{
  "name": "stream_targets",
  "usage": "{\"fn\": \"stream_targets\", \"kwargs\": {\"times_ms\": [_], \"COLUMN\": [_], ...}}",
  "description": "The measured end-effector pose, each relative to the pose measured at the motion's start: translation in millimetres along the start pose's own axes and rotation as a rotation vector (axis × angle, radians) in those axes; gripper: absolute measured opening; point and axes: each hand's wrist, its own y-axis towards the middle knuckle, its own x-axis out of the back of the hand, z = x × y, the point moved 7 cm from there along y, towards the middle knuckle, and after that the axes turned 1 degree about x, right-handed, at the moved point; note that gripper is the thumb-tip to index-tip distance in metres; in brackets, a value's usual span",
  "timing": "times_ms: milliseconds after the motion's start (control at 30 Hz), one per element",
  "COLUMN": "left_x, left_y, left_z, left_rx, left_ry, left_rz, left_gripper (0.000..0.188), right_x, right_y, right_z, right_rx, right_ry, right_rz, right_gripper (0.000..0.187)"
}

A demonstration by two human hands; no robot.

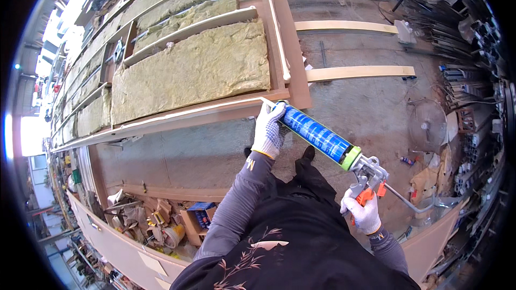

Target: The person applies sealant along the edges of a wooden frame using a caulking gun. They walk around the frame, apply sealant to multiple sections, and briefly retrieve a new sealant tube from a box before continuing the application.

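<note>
A caulking gun (371,171) with a blue cartridge (317,133) slants across the middle, its nozzle up and to the left. My gloved right hand (363,212) is wrapped round the gun's handle, near the orange trigger. At the front end, my gloved left hand (268,129) closes round the cartridge's tip and nozzle. The nozzle end reaches the near corner of a wooden panel frame (300,83). A pale bead of sealant (199,109) runs along the frame's near edge, and another bead (277,27) follows its right edge. Yellowish insulation slabs (199,70) fill the frame.
Pale wooden slats (360,73) stick out right of the frame. A round fan guard (427,125) and stacked metal profiles (467,156) stand at the right. Lower left, an open carton (198,220) of blue cartridges sits by scraps and a bucket (173,234). My feet are on the concrete floor (177,153).
</note>
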Motion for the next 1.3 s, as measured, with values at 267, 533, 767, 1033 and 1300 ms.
{"fn": "stream_targets", "kwargs": {"times_ms": [267,533,767,1033,1300], "left_x": [-42.2,-53.5,-57.7,-59.7,-53.9], "left_y": [11.8,6.4,6.3,10.8,15.4], "left_z": [35.8,38.8,40.0,44.0,49.1], "left_rx": [-0.029,-0.049,-0.029,-0.042,-0.047], "left_ry": [0.071,0.084,0.123,0.085,-0.074], "left_rz": [-0.04,-0.057,-0.082,-0.071,0.008], "left_gripper": [0.019,0.022,0.023,0.023,0.025], "right_x": [65.7,77.8,78.7,83.2,81.2], "right_y": [8.2,11.9,8.5,7.2,3.8], "right_z": [-13.0,-18.5,-27.3,-17.9,-23.9], "right_rx": [-0.035,-0.043,-0.012,0.081,-0.103], "right_ry": [0.096,0.126,0.108,0.034,0.401], "right_rz": [-0.001,0.004,-0.002,-0.033,0.082], "right_gripper": [0.003,0.004,0.004,0.006,0.05]}}
